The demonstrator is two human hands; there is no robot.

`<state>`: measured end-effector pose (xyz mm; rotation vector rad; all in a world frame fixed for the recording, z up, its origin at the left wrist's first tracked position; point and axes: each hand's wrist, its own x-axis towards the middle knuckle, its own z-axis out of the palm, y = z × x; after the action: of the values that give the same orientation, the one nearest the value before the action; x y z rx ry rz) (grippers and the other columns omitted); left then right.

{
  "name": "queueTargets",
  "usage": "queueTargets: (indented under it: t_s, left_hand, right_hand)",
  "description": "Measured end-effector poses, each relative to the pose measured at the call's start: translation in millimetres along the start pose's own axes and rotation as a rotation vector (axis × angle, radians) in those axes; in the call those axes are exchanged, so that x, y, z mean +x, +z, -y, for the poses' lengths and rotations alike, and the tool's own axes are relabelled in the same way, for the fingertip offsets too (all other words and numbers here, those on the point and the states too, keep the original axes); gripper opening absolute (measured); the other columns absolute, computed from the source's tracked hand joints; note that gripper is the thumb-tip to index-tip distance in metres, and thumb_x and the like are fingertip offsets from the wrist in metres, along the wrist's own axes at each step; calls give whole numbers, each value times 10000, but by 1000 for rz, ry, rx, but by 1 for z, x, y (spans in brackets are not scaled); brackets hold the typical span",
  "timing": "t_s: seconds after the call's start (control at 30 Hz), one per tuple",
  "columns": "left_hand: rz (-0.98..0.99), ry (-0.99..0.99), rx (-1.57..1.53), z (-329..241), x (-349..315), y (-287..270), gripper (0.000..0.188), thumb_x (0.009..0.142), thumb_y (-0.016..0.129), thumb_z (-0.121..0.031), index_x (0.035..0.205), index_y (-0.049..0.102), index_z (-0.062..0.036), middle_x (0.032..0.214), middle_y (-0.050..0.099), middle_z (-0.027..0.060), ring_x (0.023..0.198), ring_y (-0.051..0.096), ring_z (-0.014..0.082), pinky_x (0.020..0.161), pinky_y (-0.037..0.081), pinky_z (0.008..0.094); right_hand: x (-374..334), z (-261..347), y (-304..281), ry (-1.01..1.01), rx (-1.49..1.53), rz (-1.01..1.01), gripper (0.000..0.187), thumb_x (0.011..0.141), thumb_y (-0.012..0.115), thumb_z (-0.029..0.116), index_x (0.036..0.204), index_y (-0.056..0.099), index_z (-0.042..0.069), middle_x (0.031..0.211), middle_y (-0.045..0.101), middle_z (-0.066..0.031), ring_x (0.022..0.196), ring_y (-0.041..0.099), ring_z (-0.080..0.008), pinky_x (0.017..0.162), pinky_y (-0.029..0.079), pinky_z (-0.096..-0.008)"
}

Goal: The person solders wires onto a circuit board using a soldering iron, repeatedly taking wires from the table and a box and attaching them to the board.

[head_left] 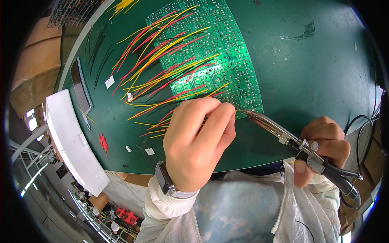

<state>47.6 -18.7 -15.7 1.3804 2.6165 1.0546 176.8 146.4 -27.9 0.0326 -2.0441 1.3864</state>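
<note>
My left hand (198, 141) is closed in a pinch over the near edge of the green circuit board panel (235, 44), on what looks like a thin wire, mostly hidden by the fingers. In my right hand (326, 148) is a soldering iron (283, 133) with a metal clamp and a thin tube along its shaft. Its tip points left and meets the board right beside my left fingertips. Rows of red, yellow and black wires (162, 77) stand out from the panel toward the left. Other wire ends show to the left of my left hand.
A phone (82, 87) lies on the green table (291, 77) at left, near loose black wires (97, 48) and short red pieces (103, 142). Yellow wires (121, 6) lie at the far edge. A white curved panel (71, 137) borders the table. A black cable (358, 117) hangs at right.
</note>
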Motion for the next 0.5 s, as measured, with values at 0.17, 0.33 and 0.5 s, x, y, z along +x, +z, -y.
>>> queueTargets:
  t_s: [0.17,0.33,0.5]
  left_hand:
    - [-11,-25,-9,-1,-2,0,270,551,645,148,766,606,-10,759,549,58,634,549,184,533,447,274]
    - [1,-13,-7,-1,0,1,274,548,646,148,770,603,-6,759,547,59,635,547,186,535,444,274]
    - [2,-14,-4,-2,0,0,277,550,645,145,778,604,-6,763,549,61,646,552,188,555,448,285]
  right_hand:
    - [0,-1,1,11,20,-6,334,610,747,85,831,500,41,688,533,-77,485,505,-159,412,408,-250]
    - [0,-2,0,2,18,-4,340,624,748,100,830,485,38,682,532,-83,473,489,-151,406,395,-245]
    - [-2,-4,2,-15,55,-121,375,652,732,125,858,432,37,691,496,-85,472,447,-141,410,375,-243]
